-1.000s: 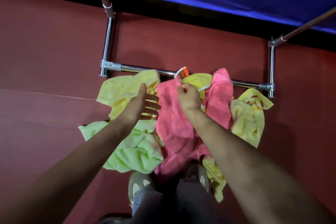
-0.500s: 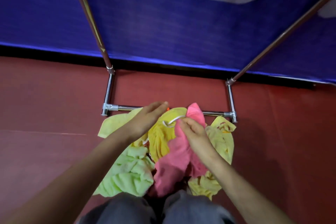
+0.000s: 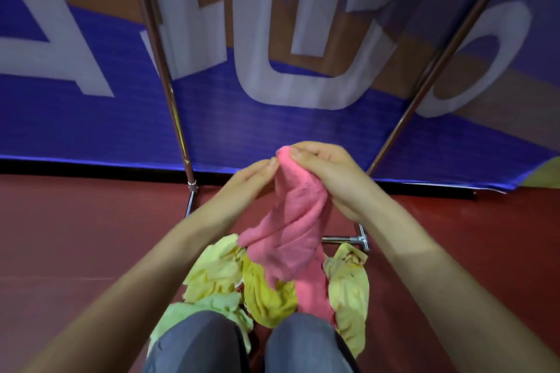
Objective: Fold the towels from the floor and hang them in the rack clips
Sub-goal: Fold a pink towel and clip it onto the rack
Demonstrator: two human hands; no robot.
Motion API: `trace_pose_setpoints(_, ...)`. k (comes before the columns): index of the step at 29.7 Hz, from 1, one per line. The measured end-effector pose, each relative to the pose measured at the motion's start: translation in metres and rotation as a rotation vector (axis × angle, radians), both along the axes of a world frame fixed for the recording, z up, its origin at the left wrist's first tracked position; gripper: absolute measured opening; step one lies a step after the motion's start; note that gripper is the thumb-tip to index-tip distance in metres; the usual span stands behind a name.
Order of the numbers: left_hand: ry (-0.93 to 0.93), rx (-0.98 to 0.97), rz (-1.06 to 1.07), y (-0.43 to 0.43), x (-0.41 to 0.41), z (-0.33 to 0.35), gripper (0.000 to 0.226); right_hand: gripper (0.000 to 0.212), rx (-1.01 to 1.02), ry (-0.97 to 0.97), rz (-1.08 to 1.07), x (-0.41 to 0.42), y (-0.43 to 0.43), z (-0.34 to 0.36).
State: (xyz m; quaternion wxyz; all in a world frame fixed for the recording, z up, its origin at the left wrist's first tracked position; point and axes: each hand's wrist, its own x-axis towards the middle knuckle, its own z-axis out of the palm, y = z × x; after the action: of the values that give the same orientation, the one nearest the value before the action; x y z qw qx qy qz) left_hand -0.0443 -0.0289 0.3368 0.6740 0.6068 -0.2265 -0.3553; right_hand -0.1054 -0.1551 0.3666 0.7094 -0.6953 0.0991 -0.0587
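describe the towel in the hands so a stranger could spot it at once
Below the blue banner, towels lie heaped on the red floor. The pink towel hangs above the heap, its top pinched by the left hand and right hand; it is the only one lifted.

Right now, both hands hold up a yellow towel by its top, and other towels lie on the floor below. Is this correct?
Not quite: the head view shows a pink towel, not a yellow one. The left hand and right hand do hold it up by its top, and the other towels do lie on the floor below.
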Motion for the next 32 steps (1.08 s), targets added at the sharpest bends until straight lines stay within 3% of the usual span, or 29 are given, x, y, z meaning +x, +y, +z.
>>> trace_pose_setpoints(5, -0.180, -0.093, -0.006, 0.011, -0.005, 0.057, 0.028, 0.019, -0.205, -0.057, 0.043, -0.009, 0.002, 0.069)
trace_pose_setpoints(9, -0.254, -0.142, 0.031, 0.015, -0.007, 0.088, 0.012, 0.007, -0.348, -0.045, 0.055, -0.019, 0.002, 0.080)
trace_pose_setpoints(13, -0.335, -0.135, 0.019, 0.018, -0.015, 0.104, 0.019, 0.012, -0.376, -0.053, 0.017, -0.038, 0.003, 0.076)
trace_pose_setpoints(17, -0.315, -0.118, 0.029, 0.022, -0.023, 0.099, 0.023, 0.031, -0.558, -0.060, -0.074, -0.053, 0.001, 0.049)
trace_pose_setpoints(22, -0.234, -0.105, 0.051, 0.027, -0.032, 0.099, 0.030, 0.017, -0.904, -0.101, -0.198, -0.075, -0.001, 0.020)
trace_pose_setpoints(24, -0.218, -0.101, 0.047, 0.029, -0.036, 0.103, 0.030, 0.035, -1.042, -0.080, -0.248, -0.080, 0.003, 0.007)
trace_pose_setpoints(26, -0.221, -0.084, 0.037, 0.034, -0.041, 0.104, 0.029, 0.036, -0.964, -0.114, -0.317, -0.083, 0.008, -0.004)
trace_pose_setpoints(30, -0.221, -0.016, 0.028, 0.049, -0.046, 0.095, 0.019, 0.018, -0.358, -0.182, -0.449, -0.086, 0.014, 0.011)
trace_pose_setpoints(32, -0.212, 0.015, 0.000, 0.051, -0.050, 0.089, 0.009, 0.026, -0.242, -0.192, -0.409, -0.087, 0.017, 0.026)
